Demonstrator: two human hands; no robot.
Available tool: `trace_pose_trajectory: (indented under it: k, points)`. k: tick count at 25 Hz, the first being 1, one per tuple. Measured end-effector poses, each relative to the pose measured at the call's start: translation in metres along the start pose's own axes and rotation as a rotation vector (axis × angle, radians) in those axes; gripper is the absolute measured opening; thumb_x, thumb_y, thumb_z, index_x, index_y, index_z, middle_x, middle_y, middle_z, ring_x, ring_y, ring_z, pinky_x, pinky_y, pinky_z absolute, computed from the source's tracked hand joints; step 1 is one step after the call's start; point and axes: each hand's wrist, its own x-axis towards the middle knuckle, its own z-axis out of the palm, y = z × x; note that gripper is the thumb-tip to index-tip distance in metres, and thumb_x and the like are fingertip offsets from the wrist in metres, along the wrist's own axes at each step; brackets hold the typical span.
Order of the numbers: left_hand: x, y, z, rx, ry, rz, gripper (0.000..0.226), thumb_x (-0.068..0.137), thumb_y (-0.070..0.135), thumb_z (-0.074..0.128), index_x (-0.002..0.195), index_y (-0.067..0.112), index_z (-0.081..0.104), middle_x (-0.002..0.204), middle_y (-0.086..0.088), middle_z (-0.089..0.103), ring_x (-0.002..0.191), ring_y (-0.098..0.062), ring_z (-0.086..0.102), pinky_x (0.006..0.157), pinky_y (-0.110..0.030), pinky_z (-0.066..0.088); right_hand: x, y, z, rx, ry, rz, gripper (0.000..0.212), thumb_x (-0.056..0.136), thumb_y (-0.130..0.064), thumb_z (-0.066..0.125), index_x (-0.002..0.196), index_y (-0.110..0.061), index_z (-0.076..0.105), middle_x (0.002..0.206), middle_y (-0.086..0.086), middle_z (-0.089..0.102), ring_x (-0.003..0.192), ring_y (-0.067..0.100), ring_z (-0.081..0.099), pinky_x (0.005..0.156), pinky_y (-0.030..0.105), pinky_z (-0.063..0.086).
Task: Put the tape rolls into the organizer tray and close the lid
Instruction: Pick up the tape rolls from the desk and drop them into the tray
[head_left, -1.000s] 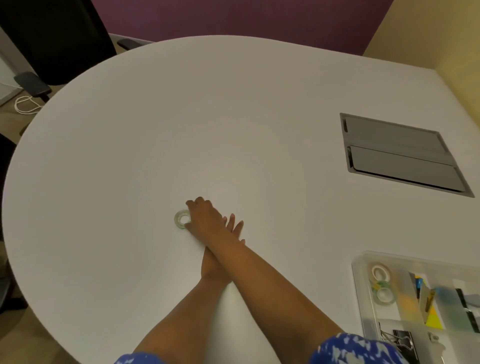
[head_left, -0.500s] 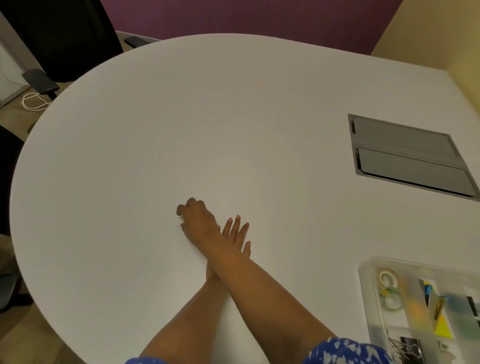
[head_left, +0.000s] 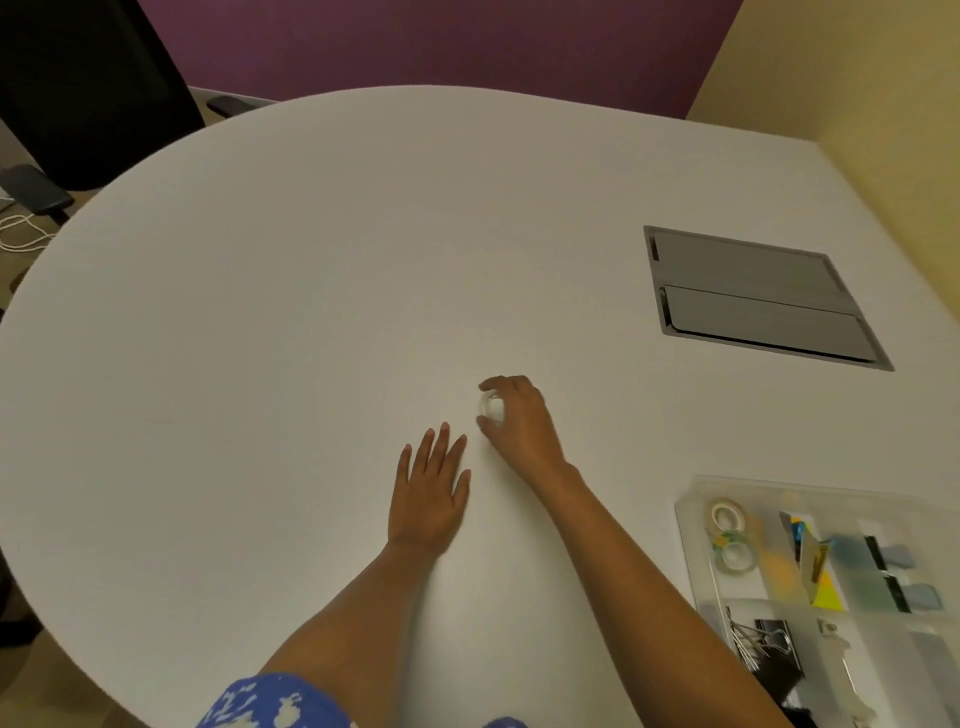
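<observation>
My right hand (head_left: 519, 423) is curled around a small clear tape roll (head_left: 491, 407) just above the white table (head_left: 311, 291), near its middle. My left hand (head_left: 430, 488) lies flat on the table, fingers spread, just left of and below the right hand, holding nothing. The clear plastic organizer tray (head_left: 691, 551) sits at the lower right. Two tape rolls rest in its left compartment: a white one (head_left: 726, 514) and a patterned green one (head_left: 733, 551).
Other tray compartments hold binder clips (head_left: 763, 642), sticky notes and small stationery. A grey cable hatch (head_left: 753, 299) is set into the table at the right. A black chair (head_left: 88, 88) stands beyond the table's far left edge.
My right hand closed on the tape roll and carried it to the right, uncrossing from over the left arm. The left hand stayed flat on the table.
</observation>
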Motion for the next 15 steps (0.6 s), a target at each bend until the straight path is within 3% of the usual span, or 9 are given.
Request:
trace_pose_trajectory:
  k: [6,12,15]
  points:
    - [-0.003,0.003,-0.001,0.017,-0.077,0.008,0.052,0.102,0.038,0.018,0.152,0.029,0.004,0.162,0.006,-0.004,0.150,-0.013,-0.006,0.122,-0.036,-0.005,-0.049,0.069,-0.068,-0.037,0.180,0.168,0.040,0.084,-0.009,0.069,0.122,-0.012,0.058,0.126,0.012,0.055,0.117,0.026,0.052,0.087,0.018,0.034]
    - [-0.013,0.008,-0.004,0.033,-0.102,-0.074,0.052,0.103,0.033,0.015,0.152,0.025,0.000,0.162,0.001,-0.007,0.150,-0.016,-0.007,0.122,-0.037,-0.005,-0.092,0.113,-0.104,-0.028,0.289,0.303,0.041,0.083,-0.007,0.070,0.123,-0.010,0.058,0.127,0.015,0.055,0.117,0.030,0.053,0.097,0.031,0.041]
    - [-0.019,0.012,-0.008,0.023,-0.110,-0.093,0.052,0.103,0.032,0.016,0.152,0.023,0.000,0.162,0.000,-0.007,0.150,-0.017,-0.007,0.123,-0.038,-0.005,-0.113,0.129,-0.116,-0.005,0.358,0.348,0.042,0.083,-0.005,0.069,0.123,-0.009,0.057,0.128,0.017,0.054,0.118,0.030,0.053,0.094,0.029,0.041]
